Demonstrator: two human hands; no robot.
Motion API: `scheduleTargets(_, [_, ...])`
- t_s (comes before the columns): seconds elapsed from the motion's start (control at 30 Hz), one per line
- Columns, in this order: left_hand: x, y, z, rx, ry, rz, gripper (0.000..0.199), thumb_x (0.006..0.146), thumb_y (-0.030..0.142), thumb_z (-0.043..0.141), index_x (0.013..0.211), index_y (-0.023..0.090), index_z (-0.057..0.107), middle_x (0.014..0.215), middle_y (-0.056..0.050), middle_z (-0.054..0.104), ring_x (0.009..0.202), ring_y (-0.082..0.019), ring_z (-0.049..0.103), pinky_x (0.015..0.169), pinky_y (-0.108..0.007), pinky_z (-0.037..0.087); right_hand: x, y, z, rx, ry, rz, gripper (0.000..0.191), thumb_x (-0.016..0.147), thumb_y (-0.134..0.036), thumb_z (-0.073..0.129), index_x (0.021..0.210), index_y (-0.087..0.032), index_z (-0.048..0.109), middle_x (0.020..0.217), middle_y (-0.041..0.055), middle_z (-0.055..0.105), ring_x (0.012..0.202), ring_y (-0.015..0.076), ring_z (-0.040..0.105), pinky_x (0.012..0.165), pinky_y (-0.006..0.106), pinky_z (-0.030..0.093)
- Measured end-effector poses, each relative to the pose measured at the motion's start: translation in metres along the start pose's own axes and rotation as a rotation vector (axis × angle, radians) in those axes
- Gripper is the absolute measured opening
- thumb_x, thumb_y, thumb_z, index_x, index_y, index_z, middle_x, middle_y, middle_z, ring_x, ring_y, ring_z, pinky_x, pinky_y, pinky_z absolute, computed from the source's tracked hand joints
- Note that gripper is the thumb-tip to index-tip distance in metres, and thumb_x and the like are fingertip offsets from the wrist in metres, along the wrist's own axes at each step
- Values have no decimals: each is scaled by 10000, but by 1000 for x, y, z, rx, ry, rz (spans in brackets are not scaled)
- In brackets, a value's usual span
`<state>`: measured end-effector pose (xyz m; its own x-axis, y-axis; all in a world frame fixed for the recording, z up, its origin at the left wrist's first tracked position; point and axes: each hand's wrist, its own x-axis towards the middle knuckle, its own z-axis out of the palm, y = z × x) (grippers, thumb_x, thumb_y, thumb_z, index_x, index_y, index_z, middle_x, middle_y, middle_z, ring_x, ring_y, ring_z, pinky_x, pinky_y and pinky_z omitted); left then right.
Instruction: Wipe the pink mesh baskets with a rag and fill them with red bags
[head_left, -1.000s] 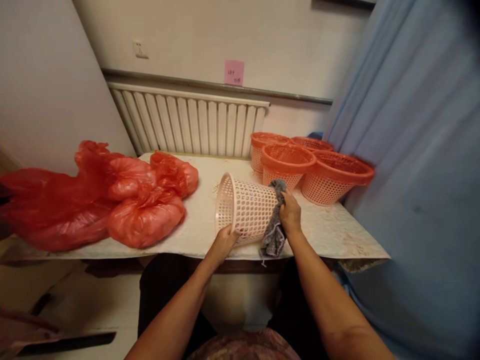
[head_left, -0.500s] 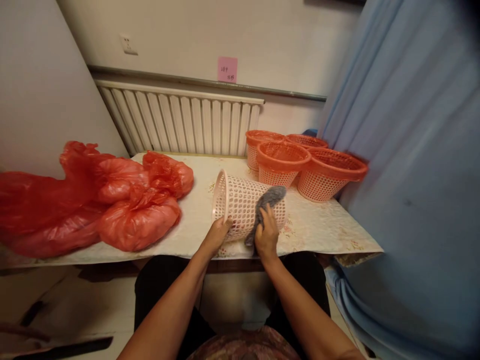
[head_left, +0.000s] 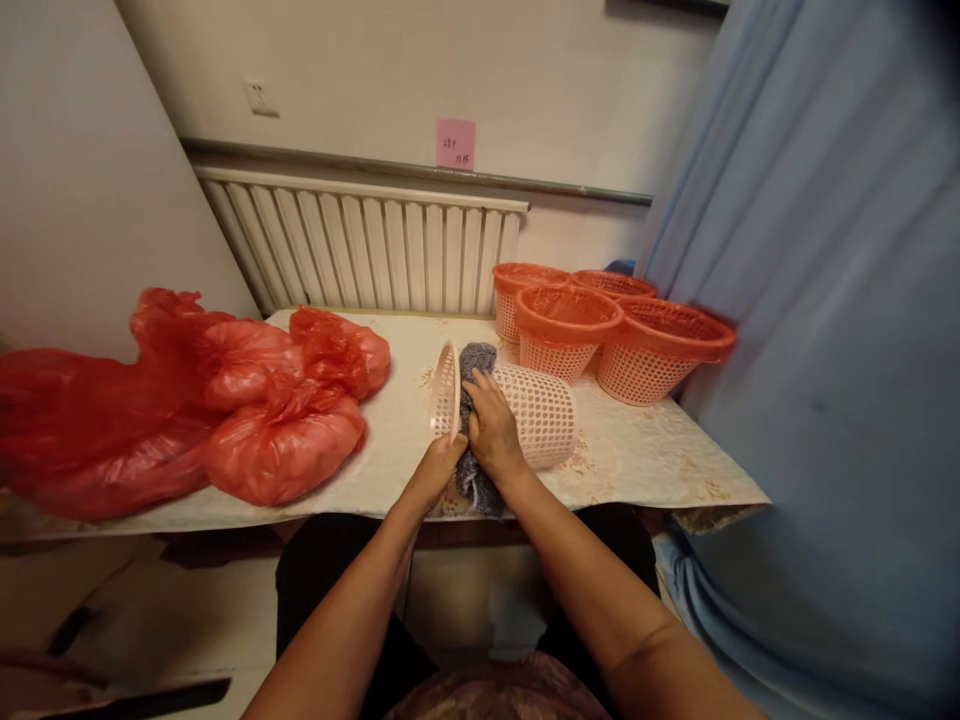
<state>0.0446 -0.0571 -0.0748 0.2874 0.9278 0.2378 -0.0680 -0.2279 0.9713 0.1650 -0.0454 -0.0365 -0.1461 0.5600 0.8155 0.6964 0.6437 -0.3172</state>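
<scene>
A pale pink perforated plastic wastebasket point(head_left: 541, 415) lies on its side on the table, its mouth facing left. My left hand point(head_left: 436, 470) is closed on the near part of its rim, with the thumb on top. My right hand point(head_left: 491, 430) presses a grey cloth point(head_left: 478, 362) against the basket's outer wall, close behind the rim. The cloth hangs down past the near side of the basket, below my right hand.
Several baskets lined with red bags point(head_left: 570, 312) stand at the back right, by a blue curtain point(head_left: 810, 380). Full red plastic bags point(head_left: 281, 450) cover the table's left end. A radiator point(head_left: 375, 245) stands behind the table point(head_left: 645, 455), which has a floral cover.
My right hand has slid the cloth leftward along the wastebasket, from near its base to just beside the rim. My left hand keeps its hold on the rim.
</scene>
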Motion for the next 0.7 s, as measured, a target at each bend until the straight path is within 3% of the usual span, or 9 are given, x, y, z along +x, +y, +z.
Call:
scheduleTargets(0.23, [-1,-15,-6,-28,-35,33,638,806,632,502,1122,87,597,1108,-104,671,1068,-251,578,1015,-373,398,0,2,1,-17,1,24,576,760,0,366,1298,-149,508,1467,107,408,1418,213,267,1165,489,287])
scheduleTargets(0.47, [-13,-34,-18,252,-52,24,616,814,641,451,1021,88,624,1028,-119,677,990,-270,584,955,-389,429,3,7,2,-20,3,33,544,775,6,350,1273,-123,529,1447,137,431,1404,207,296,1163,488,281])
scheduleTargets(0.7, [-15,-43,-20,261,-2,64,602,855,597,423,1097,87,629,1076,-123,679,1062,-279,588,987,-394,419,9,31,0,-34,-10,55,528,766,6,364,1238,-124,562,1415,140,474,1377,205,348,1150,472,299])
